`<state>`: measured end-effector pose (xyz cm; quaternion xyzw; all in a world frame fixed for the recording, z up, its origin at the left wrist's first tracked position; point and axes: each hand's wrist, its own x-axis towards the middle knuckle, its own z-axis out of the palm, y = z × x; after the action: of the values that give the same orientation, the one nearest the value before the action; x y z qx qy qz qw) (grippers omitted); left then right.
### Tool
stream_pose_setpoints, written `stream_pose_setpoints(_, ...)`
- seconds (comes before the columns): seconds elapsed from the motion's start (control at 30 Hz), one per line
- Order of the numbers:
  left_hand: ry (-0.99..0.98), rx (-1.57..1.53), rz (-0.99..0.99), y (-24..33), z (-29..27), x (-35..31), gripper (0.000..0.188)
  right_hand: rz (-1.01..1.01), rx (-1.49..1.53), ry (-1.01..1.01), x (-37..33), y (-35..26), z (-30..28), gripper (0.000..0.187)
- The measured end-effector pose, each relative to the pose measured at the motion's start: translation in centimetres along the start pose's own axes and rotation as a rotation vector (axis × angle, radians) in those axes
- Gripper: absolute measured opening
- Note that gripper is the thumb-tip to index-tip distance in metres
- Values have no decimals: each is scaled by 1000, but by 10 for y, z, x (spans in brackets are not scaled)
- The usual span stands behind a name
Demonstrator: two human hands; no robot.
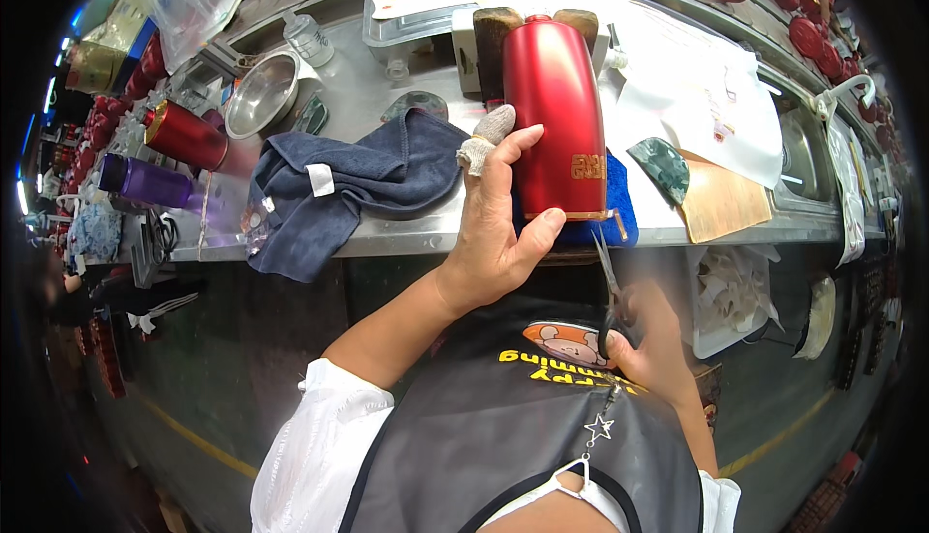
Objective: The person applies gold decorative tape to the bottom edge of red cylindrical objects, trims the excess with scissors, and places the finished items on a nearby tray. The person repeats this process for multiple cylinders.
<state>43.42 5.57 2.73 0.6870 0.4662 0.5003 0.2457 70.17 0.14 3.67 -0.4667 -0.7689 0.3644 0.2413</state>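
Head view. Red bottle [556, 107], one, glossy, with a gold mark near its lower edge: upper centre of the frame, in front of a stand with two brown padded ends [496, 25]. Left hand [489, 238]: centre, thumb at the bottle's lower edge and a fingertip on its left side, pinching it; grey fabric finger cover [495, 125] on one finger. Right hand [653, 349]: right of centre, closed around the handles of the scissors [610, 277], blades pointing up toward the bottle's lower right corner (contact cannot be told). Blue cloth [619, 204]: beside the bottle's lower right. Dark blue towel [387, 161], white label: left of centre. Metal bowl [263, 96]: upper left. Tan sheet [721, 204]: right.
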Motion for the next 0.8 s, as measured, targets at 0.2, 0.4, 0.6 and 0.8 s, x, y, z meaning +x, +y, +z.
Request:
stream_pose_setpoints(0.2, 6, 3, 6, 0, 1, 0, 70, 25, -14, 11, 3, -5, 4, 41)
stream_pose_setpoints(0.4, 23, -10, 19, 0, 3, 0, 70, -85, -201, 36, 9, -18, 7, 42)
stream_pose_setpoints(0.6, 36, 3, 28, 0, 4, 0, 71, -146, -322, 66, 10, -33, 8, 38)
stream_pose_setpoints(0.8, 47, 22, 38, 0, 4, 0, 70, -131, -335, 26, 10, -43, 10, 36)
